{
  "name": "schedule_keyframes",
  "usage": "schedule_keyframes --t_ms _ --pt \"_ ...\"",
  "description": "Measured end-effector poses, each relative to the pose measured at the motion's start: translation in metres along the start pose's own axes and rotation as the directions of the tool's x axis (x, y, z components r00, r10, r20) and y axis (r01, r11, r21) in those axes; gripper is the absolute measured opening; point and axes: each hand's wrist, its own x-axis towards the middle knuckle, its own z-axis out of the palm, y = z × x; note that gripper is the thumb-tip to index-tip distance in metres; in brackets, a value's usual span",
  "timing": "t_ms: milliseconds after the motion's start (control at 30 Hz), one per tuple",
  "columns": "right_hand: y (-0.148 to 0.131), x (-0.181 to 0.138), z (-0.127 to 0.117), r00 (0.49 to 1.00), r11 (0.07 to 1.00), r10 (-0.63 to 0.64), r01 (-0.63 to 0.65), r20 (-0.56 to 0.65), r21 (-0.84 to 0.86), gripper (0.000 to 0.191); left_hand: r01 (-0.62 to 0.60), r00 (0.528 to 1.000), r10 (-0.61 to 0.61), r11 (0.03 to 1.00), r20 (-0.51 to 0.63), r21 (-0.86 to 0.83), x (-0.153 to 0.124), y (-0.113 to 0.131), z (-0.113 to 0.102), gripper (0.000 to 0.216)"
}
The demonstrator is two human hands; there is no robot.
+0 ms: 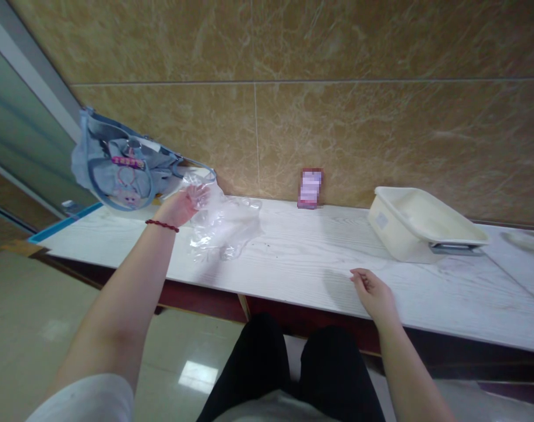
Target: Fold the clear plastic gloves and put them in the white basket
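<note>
My left hand (182,206) reaches to the left part of the white wood-grain table, with its fingers closed on a crumpled clear plastic bag (229,225). The film partly covers those fingers, and the rest of the bag spreads rightward over the tabletop. A dark red braided cord circles my left wrist. Over the front half of the table, right of the middle, my right hand (374,296) is loosely curled, fingers closed, with nothing visible in it. The nearest thing to it is a cream plastic bin (392,237) with a grey handle, behind and to its right.
A light blue denim bag (117,176) with charms rests at the far left against the wall. A blurred-out phone-like object (309,189) leans on the marbled wall tiles (337,135). A pale object (528,240) lies at the right edge.
</note>
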Motion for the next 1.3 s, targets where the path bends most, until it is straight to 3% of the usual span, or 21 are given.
schedule_keyframes --t_ms 133,233,400,500,567,633,733,833,967,1067,1167,1300 --pt "-0.006 0.001 0.002 0.999 0.999 0.028 -0.028 -0.016 0.036 0.02 0.055 0.995 -0.037 0.978 0.089 -0.203 -0.012 0.007 0.016 0.038" --pt "-0.033 0.003 0.003 0.998 0.989 0.047 -0.04 -0.051 0.14 0.02 0.125 0.983 -0.089 0.966 0.163 -0.227 -0.021 0.009 0.045 0.037" --pt "-0.114 0.006 -0.001 0.974 0.918 -0.227 0.213 0.003 0.334 0.027 0.268 0.935 -0.2 0.94 0.294 -0.211 -0.038 0.007 0.119 0.031" --pt "-0.157 0.006 0.002 0.938 0.86 -0.348 0.316 0.008 0.402 0.049 0.208 0.946 -0.179 0.974 0.269 -0.085 -0.049 0.001 0.164 0.026" --pt "-0.173 0.008 0.008 0.941 0.877 -0.335 0.332 -0.055 0.348 0.071 0.107 0.959 -0.12 0.992 0.256 0.065 -0.054 -0.003 0.187 0.027" --pt "-0.177 0.015 0.014 0.945 0.911 -0.287 0.32 -0.156 0.26 0.073 0.006 0.961 -0.064 0.978 0.269 0.209 -0.058 -0.005 0.201 0.03" --pt "-0.168 0.033 0.014 0.957 0.939 -0.24 0.272 -0.165 0.209 0.043 -0.102 0.96 0.006 0.94 0.281 0.327 -0.056 -0.002 0.208 0.03" --pt "-0.154 0.054 0.003 0.99 0.938 -0.141 0.14 -0.022 0.318 0.015 -0.162 0.965 0.086 0.938 0.247 0.307 -0.049 0.002 0.206 0.022" --pt "-0.153 0.075 -0.015 0.982 0.761 0.043 -0.15 0.182 0.631 0.004 -0.109 0.978 0.072 0.976 0.195 0.19 -0.038 0.003 0.209 0.016" --pt "-0.16 0.085 -0.026 0.957 0.655 0.076 -0.259 0.28 0.71 0.005 0.009 0.973 -0.022 0.998 0.228 0.057 -0.034 0.003 0.213 0.021" --pt "-0.16 0.094 -0.033 0.934 0.708 0.096 -0.307 0.343 0.636 0.005 0.123 0.933 -0.125 0.992 0.337 0.029 -0.032 0.004 0.215 0.027" --pt "-0.146 0.108 -0.036 0.911 0.854 0.093 -0.28 0.401 0.438 0.004 0.101 0.878 -0.176 0.977 0.445 0.188 -0.023 -0.003 0.212 0.045"
